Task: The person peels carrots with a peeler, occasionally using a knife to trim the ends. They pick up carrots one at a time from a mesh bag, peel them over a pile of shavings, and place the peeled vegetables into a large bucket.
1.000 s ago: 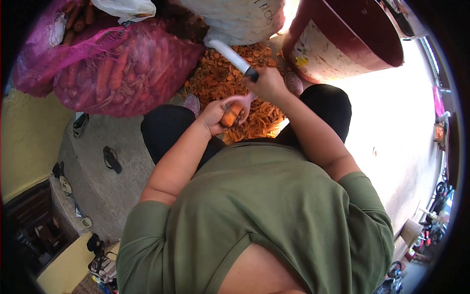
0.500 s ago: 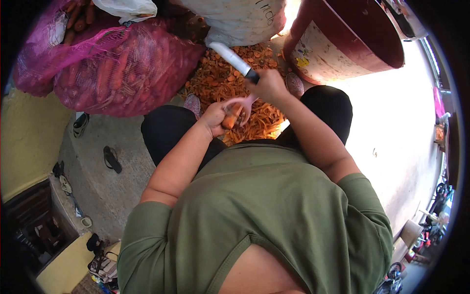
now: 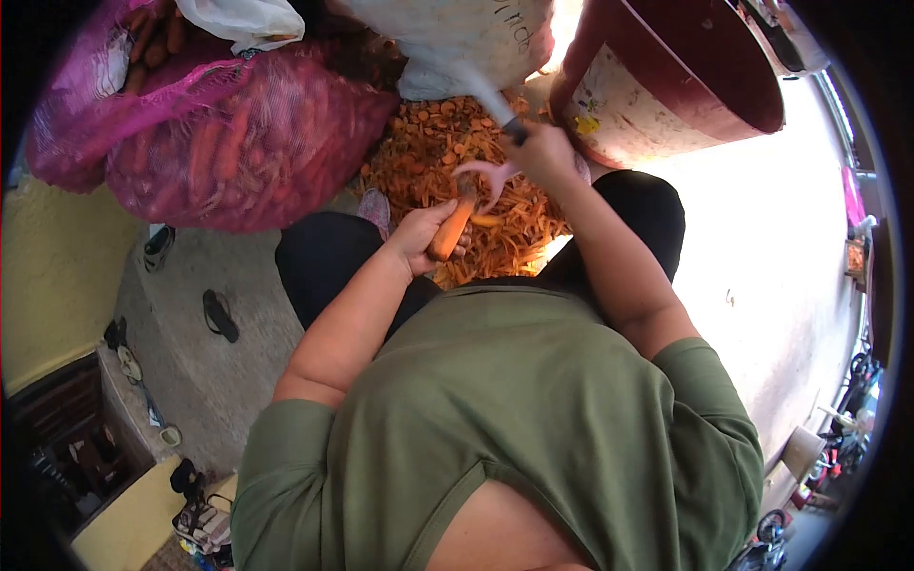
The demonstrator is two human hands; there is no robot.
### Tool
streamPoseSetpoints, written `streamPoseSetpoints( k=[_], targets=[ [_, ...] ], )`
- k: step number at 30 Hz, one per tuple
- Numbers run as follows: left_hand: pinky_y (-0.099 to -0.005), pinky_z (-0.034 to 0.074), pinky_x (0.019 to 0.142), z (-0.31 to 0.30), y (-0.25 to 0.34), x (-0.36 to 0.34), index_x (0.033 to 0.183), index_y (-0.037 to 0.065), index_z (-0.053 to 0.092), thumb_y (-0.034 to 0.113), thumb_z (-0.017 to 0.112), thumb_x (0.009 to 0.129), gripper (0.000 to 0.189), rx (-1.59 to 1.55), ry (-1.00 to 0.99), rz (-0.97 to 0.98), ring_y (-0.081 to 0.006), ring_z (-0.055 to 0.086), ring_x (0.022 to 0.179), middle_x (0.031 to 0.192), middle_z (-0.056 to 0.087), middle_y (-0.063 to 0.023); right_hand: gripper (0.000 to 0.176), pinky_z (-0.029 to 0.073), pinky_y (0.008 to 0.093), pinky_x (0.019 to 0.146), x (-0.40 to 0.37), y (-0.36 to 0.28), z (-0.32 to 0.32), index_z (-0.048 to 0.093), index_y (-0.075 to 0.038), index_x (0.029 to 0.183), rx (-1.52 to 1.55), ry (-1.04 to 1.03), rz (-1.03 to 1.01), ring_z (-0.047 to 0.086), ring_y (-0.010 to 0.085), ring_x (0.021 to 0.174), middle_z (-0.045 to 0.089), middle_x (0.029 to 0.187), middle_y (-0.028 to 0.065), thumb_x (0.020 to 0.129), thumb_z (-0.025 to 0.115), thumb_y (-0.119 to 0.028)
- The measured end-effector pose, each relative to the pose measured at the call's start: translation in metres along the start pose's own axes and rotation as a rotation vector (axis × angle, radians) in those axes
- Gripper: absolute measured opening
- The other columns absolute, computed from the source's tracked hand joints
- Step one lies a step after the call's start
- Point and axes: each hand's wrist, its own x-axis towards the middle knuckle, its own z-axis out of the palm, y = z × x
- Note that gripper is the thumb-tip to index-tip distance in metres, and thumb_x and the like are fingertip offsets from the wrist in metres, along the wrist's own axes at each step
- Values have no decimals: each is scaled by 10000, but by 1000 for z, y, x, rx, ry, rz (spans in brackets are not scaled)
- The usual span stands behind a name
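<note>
My left hand [image 3: 416,238] grips a carrot [image 3: 451,231] whose far end is dark and unpeeled-looking while the near part is bright orange. In my right hand [image 3: 545,157] are two tools together: a pink Y-shaped peeler [image 3: 497,177], its head at the carrot's far end, and a knife [image 3: 491,101] with a dark handle. The knife's blade points forward and left, blurred by motion. Below both hands, a heap of orange peelings and carrot slices [image 3: 414,152] covers the floor between my feet.
A purple mesh sack of carrots [image 3: 238,152] bulges at the left. Ahead stands a white sack [image 3: 457,38] with writing, and a large red bucket [image 3: 647,105] is at the right. A flip-flop [image 3: 219,315] lies on the concrete at the left.
My right hand with the peeler and knife has shifted slightly right, away from the left hand. The carrot now shows more fully, pointing away from me.
</note>
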Motion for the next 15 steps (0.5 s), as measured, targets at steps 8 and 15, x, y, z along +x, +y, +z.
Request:
streamPoseSetpoints(
  k=[8,15],
  targets=[
    [-327,501,542,-4,1,3,1045,38,505,249,433,895,269,28,-24,125,-183,570,715,851,532,-90,282,481,367,648,-42,-41,-6,653,-114,857,40,-223,-191,613,270,664,613,667,126,689,609,-336],
    [-319,496,530,-9,1,3,1030,42,513,269,467,879,277,-51,-59,15,-182,561,692,841,535,-74,241,462,337,561,12,11,-6,632,-54,814,-123,120,62,599,219,560,597,611,114,708,631,-270]
  ],
)
